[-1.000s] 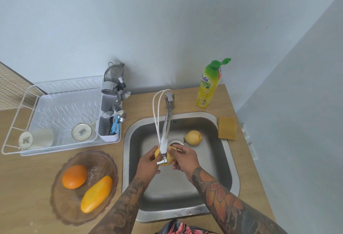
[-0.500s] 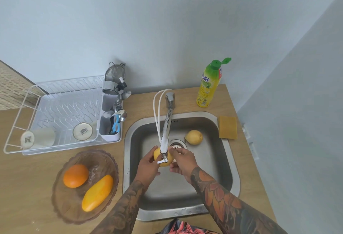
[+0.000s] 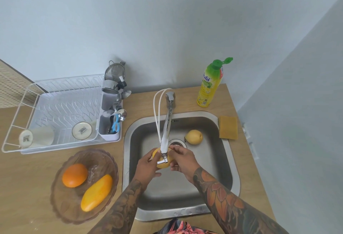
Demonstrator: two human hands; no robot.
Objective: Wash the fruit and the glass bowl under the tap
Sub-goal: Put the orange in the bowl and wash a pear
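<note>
Over the steel sink (image 3: pixel 228 178), both hands hold a yellow fruit (image 3: pixel 161 165) right under the tap spout (image 3: pixel 166 137). My left hand (image 3: pixel 146 168) cups its left side and my right hand (image 3: pixel 182 160) curls round its right side. The spout hides part of the fruit. A yellow pear (image 3: pixel 194 136) lies in the sink near the drain. On the counter to the left stands the brownish glass bowl (image 3: pixel 61 204), with an orange (image 3: pixel 74 174) and a yellow mango (image 3: pixel 96 193) in it.
A white dish rack (image 3: pixel 55 107) with cups and a cutlery holder (image 3: pixel 109 129) stands at the back left. A yellow dish-soap bottle (image 3: pixel 209 85) stands behind the sink, and a yellow sponge (image 3: pixel 228 127) lies at its right rim. Walls close the back and right.
Both hands have turned the yellow fruit a little under the spout; my right hand's fingers shifted over its top. Nothing else moved.
</note>
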